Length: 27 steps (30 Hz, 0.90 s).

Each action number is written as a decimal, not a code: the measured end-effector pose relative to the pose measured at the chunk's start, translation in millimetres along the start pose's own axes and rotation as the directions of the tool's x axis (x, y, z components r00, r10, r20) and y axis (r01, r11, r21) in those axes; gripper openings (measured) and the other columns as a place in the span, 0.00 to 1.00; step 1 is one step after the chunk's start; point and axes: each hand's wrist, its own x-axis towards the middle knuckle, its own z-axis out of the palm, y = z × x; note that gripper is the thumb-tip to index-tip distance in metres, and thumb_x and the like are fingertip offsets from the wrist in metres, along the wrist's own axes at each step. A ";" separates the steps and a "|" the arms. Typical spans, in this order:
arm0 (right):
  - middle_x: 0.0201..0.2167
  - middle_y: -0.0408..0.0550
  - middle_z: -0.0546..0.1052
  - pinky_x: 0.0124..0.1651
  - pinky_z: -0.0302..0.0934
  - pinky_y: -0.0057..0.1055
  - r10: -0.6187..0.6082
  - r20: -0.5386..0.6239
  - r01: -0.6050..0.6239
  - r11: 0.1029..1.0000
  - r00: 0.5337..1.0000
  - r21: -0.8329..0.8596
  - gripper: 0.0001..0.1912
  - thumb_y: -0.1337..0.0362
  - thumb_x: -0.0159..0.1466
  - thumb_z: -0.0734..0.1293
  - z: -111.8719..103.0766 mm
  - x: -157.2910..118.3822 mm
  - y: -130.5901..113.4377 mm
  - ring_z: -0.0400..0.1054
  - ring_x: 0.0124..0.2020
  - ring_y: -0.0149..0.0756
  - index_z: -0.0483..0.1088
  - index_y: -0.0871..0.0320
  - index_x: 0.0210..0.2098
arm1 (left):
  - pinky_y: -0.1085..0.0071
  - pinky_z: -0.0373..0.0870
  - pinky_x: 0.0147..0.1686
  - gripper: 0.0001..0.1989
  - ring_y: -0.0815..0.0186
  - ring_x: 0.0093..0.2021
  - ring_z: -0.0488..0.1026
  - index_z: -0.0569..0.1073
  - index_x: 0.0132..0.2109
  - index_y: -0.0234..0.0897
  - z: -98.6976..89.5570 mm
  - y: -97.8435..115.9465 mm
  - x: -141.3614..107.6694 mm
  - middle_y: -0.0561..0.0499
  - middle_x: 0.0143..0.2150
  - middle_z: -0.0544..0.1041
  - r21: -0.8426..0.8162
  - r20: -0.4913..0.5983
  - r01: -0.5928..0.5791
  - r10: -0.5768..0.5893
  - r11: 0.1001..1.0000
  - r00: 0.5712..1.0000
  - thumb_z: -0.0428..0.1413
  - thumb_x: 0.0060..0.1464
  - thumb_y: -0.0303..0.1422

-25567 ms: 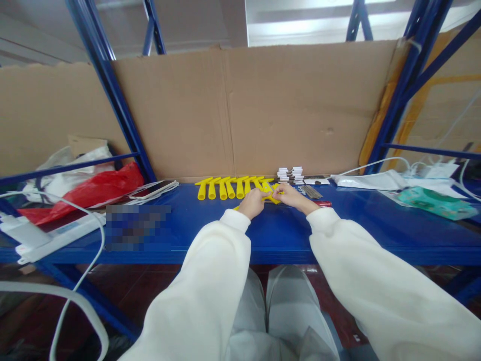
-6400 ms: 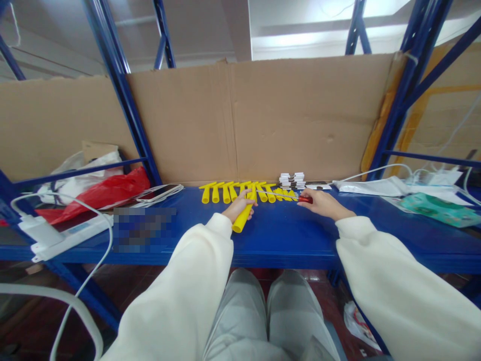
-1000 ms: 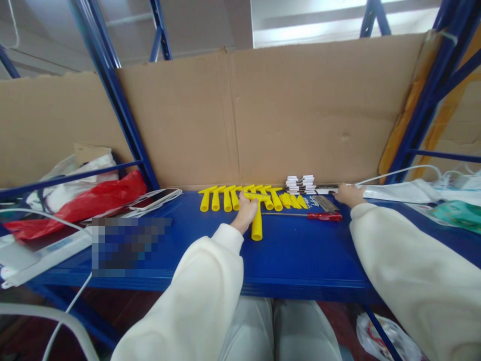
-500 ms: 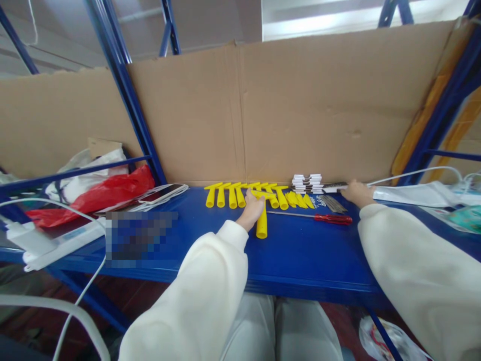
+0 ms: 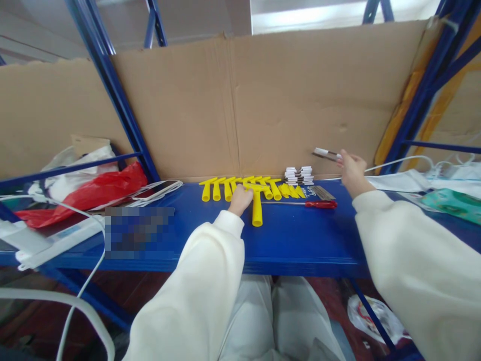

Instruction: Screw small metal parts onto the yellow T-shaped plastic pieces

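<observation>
My left hand is closed on a yellow T-shaped plastic handle, gripping it by the left side of its crossbar. Its round hollow end points toward me. Raised above the right side of the table, my right hand pinches a thin dark strip with a white band. Several similar strips lie in a stack at the back. A row of yellow T-shaped handles runs along the cardboard, with small yellow wedge pieces to their right. A red-handled screwdriver lies before them.
Thin grey metal blades lie right of the yellow wedges. A phone with a white cable, a red bag and a power strip are left. A cardboard panel stands behind; white and green packets lie right.
My right hand has lifted off the table beside the stack, raising a white-banded strip. My left hand keeps its hold on the yellow handle. The whole view has shifted slightly.
</observation>
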 end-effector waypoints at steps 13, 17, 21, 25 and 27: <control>0.23 0.40 0.73 0.44 0.74 0.29 0.152 0.502 -0.398 0.810 0.852 0.430 0.13 0.77 0.54 0.73 24.9 -109.1 -7.0 0.73 0.30 0.29 0.66 0.57 0.27 | 0.76 0.45 0.12 0.12 0.71 0.11 0.56 0.71 0.25 0.36 -7.5 22.0 -20.6 0.55 0.13 0.64 0.070 0.186 0.283 -0.291 0.957 0.939 0.67 0.46 0.34; 0.24 0.41 0.74 0.47 0.72 0.27 0.089 0.602 -0.382 0.843 0.794 0.379 0.13 0.78 0.55 0.72 19.8 -116.5 -7.8 0.73 0.30 0.27 0.66 0.57 0.24 | 0.78 0.40 0.12 0.11 0.74 0.10 0.53 0.72 0.26 0.35 -6.1 19.0 -22.3 0.58 0.10 0.60 -0.027 0.294 0.332 -0.310 0.943 0.904 0.68 0.43 0.30; 0.24 0.40 0.75 0.45 0.72 0.27 0.060 0.649 -0.377 0.853 0.758 0.362 0.11 0.75 0.58 0.71 18.5 -127.2 -12.6 0.72 0.29 0.27 0.69 0.56 0.25 | 0.77 0.45 0.12 0.09 0.74 0.11 0.55 0.73 0.27 0.35 -5.6 19.3 -20.6 0.56 0.11 0.62 -0.156 0.283 0.261 -0.210 0.953 0.936 0.67 0.46 0.31; 0.24 0.41 0.76 0.41 0.71 0.25 0.027 0.675 -0.351 0.869 0.738 0.349 0.08 0.71 0.58 0.73 19.1 -133.7 -13.1 0.71 0.27 0.26 0.70 0.57 0.27 | 0.77 0.49 0.12 0.08 0.74 0.11 0.55 0.73 0.27 0.36 -7.8 23.3 -16.1 0.58 0.11 0.60 -0.305 0.181 0.170 -0.119 0.937 0.976 0.62 0.52 0.32; 0.24 0.42 0.76 0.38 0.70 0.24 0.031 0.699 -0.344 0.886 0.714 0.312 0.07 0.70 0.58 0.73 18.8 -134.4 -11.3 0.71 0.25 0.26 0.71 0.57 0.27 | 0.77 0.53 0.14 0.08 0.74 0.12 0.58 0.73 0.28 0.36 -9.4 24.1 -13.2 0.59 0.12 0.61 -0.393 0.097 0.124 -0.093 0.911 0.991 0.60 0.53 0.32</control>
